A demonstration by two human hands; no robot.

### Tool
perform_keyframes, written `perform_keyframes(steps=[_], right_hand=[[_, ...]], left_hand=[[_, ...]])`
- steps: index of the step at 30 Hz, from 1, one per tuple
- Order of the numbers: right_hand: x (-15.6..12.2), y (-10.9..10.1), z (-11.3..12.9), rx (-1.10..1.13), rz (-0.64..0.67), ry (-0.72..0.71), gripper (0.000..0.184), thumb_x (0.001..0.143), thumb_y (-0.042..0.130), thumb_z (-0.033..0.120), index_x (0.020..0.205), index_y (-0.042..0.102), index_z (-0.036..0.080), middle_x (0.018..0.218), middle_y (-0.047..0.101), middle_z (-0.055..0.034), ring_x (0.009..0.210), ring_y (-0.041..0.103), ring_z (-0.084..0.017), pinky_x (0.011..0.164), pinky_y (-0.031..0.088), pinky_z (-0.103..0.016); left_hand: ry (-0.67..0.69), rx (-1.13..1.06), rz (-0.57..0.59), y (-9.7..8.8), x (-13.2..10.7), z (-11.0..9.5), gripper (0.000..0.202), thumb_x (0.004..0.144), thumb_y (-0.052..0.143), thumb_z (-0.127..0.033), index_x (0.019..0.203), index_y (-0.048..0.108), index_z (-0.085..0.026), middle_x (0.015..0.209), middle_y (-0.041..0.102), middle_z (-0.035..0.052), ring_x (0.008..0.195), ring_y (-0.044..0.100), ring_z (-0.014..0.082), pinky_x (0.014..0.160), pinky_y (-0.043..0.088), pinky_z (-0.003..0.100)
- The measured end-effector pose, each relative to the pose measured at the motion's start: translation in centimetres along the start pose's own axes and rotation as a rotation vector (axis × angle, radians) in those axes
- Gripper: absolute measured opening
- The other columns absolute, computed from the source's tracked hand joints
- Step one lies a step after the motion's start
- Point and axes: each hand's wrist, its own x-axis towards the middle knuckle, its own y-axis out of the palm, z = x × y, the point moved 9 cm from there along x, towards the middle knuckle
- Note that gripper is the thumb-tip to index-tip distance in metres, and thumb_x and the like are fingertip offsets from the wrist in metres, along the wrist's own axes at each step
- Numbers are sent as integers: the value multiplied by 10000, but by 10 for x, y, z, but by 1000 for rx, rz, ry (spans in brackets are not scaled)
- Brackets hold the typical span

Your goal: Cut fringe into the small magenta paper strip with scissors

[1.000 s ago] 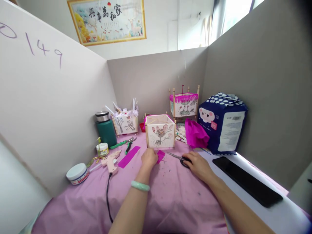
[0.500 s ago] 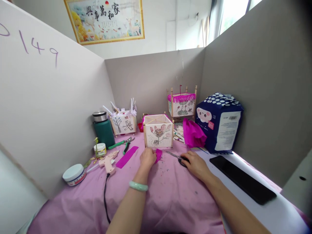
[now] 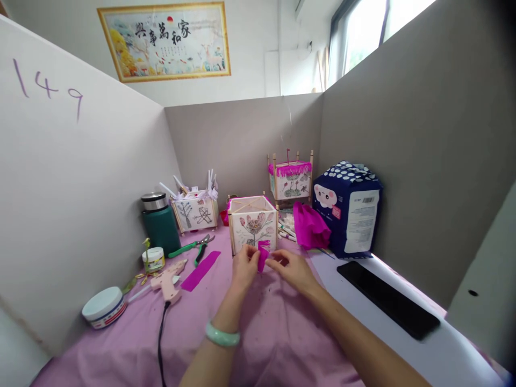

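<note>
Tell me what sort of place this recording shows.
Probably a small craft workstation: grey partitions enclose a cloth-covered table, and on it lie a pink glue gun and other tools.

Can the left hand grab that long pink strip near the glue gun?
Probably yes: the long pink strip lies flat beside the left hand, with cloth between them. But that hand holds a small fringed pink piece, which may get in the way.

The pink-clothed table [image 3: 274, 338] bears a glue gun [image 3: 167, 284], green-handled shears [image 3: 198, 245] and a magenta strip [image 3: 200, 271].
</note>
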Motion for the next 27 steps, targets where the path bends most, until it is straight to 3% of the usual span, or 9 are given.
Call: perform_keyframes(steps=[4, 6, 10, 13, 16, 21, 27], right_hand=[[3, 18, 2, 114, -40, -6, 311, 825, 553, 456, 782, 690, 180, 678, 670, -18, 645, 600, -181, 595, 429, -263], [3, 21, -2, 147, -60, -20, 301, 843, 516, 400, 745, 685, 172, 635, 653, -18, 618, 588, -176, 576, 420, -256], [2, 21, -9, 195, -86, -40, 292, 846, 511, 389, 791, 693, 168, 663, 661, -26, 600, 579, -168, 564, 412, -250], [3, 22, -11, 199, -77, -44, 292, 846, 513, 387, 732, 668, 168, 619, 634, -21, 585, 570, -164, 556, 398, -246], [3, 24, -12, 199, -62, -33, 297, 841, 518, 373, 659, 632, 167, 573, 605, -14, 571, 559, -160, 556, 383, -247], [3, 26, -14, 297, -51, -25, 275, 839, 527, 396, 772, 658, 164, 625, 626, -15, 591, 566, -158, 569, 391, -249], [3, 26, -16, 338, -45, 0, 259, 827, 525, 379, 726, 627, 163, 587, 598, -8, 567, 549, -151, 569, 387, -251]], left_hand=[[47, -35, 17, 8, -3, -2, 82, 802, 553, -206, 734, 568, -164, 679, 612, 7, 648, 576, 125, 613, 434, 224], [-18, -152, 32, 12, -2, 7, 84, 766, 624, -223, 762, 577, -153, 681, 620, 12, 639, 589, 128, 606, 445, 228], [-218, -527, 163, 29, -3, 23, 324, 629, 771, -276, 861, 610, -115, 712, 661, 51, 591, 616, 154, 548, 468, 253], [-244, -654, 238, 33, -6, 19, 323, 573, 810, -313, 752, 649, -97, 665, 662, 59, 550, 599, 140, 528, 458, 244], [-271, -699, 213, 29, -7, 19, 280, 568, 817, -314, 675, 669, -102, 616, 655, 42, 516, 574, 110, 518, 436, 219], [-311, -710, 203, 27, -8, 19, 279, 535, 841, -295, 658, 685, -100, 609, 669, 49, 519, 584, 114, 522, 434, 212], [-333, -721, 192, 25, -9, 18, 281, 538, 837, -298, 668, 685, -100, 599, 653, 34, 484, 544, 85, 476, 392, 186]])
